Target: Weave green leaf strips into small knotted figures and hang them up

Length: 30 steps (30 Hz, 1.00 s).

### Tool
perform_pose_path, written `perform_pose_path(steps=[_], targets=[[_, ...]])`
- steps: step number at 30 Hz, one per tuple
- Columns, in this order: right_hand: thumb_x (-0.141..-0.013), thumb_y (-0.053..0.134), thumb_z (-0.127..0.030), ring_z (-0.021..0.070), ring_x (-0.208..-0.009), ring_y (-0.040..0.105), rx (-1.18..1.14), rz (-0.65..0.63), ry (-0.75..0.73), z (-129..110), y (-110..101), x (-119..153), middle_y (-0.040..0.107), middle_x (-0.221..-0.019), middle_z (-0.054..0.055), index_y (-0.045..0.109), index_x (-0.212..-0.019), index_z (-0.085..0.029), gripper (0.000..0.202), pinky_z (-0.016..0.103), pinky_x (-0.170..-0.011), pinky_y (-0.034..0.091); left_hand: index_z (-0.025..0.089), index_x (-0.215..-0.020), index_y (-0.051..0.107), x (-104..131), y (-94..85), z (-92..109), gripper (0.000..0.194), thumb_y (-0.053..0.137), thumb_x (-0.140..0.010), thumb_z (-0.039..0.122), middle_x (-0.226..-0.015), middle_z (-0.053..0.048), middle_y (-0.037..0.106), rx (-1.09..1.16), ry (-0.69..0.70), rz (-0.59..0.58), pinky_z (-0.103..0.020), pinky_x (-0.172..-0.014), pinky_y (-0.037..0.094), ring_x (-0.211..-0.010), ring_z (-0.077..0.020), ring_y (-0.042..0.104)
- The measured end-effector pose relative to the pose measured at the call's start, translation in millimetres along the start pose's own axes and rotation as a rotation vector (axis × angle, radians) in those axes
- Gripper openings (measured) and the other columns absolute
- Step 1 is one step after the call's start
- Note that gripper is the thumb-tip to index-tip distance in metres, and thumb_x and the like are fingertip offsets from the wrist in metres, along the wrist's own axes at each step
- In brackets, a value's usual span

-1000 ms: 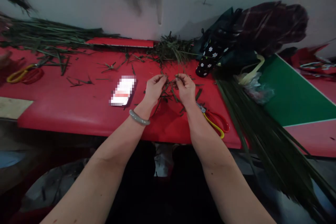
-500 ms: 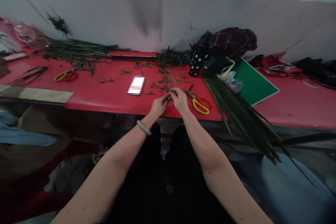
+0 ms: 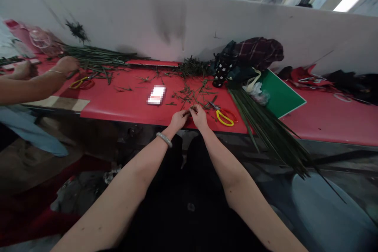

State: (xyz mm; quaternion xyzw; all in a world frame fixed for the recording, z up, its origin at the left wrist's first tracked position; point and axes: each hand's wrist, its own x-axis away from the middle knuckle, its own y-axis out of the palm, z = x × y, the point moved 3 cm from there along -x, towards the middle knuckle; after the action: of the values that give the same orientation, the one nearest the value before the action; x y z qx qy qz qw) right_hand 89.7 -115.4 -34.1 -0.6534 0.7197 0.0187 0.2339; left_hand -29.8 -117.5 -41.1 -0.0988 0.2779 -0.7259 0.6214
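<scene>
My left hand (image 3: 178, 119) and my right hand (image 3: 199, 116) meet at the front edge of the red table (image 3: 126, 106), fingers closed in a pinch. Something small and dark, too small to name, shows between their fingertips. Just beyond them lie green leaf scraps (image 3: 189, 96). Yellow-and-red scissors (image 3: 225, 118) rest to the right of my right hand. A phone (image 3: 156, 95) lies on the table to the left, beyond my left hand.
Long green leaves (image 3: 265, 130) hang over the front edge at right, beside a green board (image 3: 280, 94). A flowered bottle (image 3: 220, 73) stands behind. At far left, a person's hands (image 3: 66, 67) are near other scissors (image 3: 81, 82).
Another person's arms and hands have come in at far left, over the table. The camera view has shifted slightly. My hands remain together, pinched at the table edge.
</scene>
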Motion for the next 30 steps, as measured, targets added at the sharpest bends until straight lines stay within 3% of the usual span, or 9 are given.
perform_pose_path(steps=[5, 9, 18, 30], targets=[[-0.075, 0.044, -0.030, 0.0175, -0.083, 0.057, 0.116, 0.011, 0.023, 14.9, 0.7, 5.4, 0.061, -0.086, 0.007, 0.051, -0.083, -0.017, 0.017, 0.031, -0.080, 0.044, 0.016, -0.106, 0.061, -1.7, 0.2, -3.6, 0.031, 0.047, -0.079, 0.024, -0.105, -0.008, 0.065, 0.113, 0.054, 0.024, -0.028, -0.088, 0.044, -0.096, -0.0169, 0.059], [-0.076, 0.043, -0.027, 0.0184, -0.085, 0.058, 0.169, -0.009, 0.015, 16.7, 3.2, 5.6, 0.062, -0.089, 0.008, 0.053, -0.084, -0.018, 0.016, 0.032, -0.080, 0.044, 0.013, -0.109, 0.059, -2.1, -1.9, -8.2, 0.035, 0.051, -0.077, 0.025, -0.108, -0.011, 0.063, 0.175, 0.002, 0.043, -0.029, -0.088, 0.044, -0.097, -0.0180, 0.059], [-0.074, 0.046, -0.029, 0.0162, -0.081, 0.057, 0.114, -0.019, 0.054, 18.1, 5.0, 5.3, 0.062, -0.084, 0.006, 0.052, -0.083, -0.018, 0.015, 0.029, -0.078, 0.044, 0.013, -0.108, 0.060, 7.4, -6.8, 0.1, 0.034, 0.051, -0.077, 0.024, -0.106, -0.011, 0.064, 0.056, 0.033, -0.008, -0.033, -0.088, 0.044, -0.097, -0.0207, 0.059], [-0.072, 0.047, -0.029, 0.0161, -0.073, 0.057, 0.172, -0.032, 0.032, 22.5, 4.8, 1.3, 0.060, -0.075, 0.003, 0.051, -0.076, -0.019, 0.012, 0.030, -0.074, 0.044, 0.012, -0.111, 0.057, 13.3, -8.3, 4.9, 0.036, 0.051, -0.077, 0.020, -0.111, -0.010, 0.062, 0.052, 0.013, -0.025, -0.029, -0.093, 0.042, -0.102, -0.0177, 0.057]])
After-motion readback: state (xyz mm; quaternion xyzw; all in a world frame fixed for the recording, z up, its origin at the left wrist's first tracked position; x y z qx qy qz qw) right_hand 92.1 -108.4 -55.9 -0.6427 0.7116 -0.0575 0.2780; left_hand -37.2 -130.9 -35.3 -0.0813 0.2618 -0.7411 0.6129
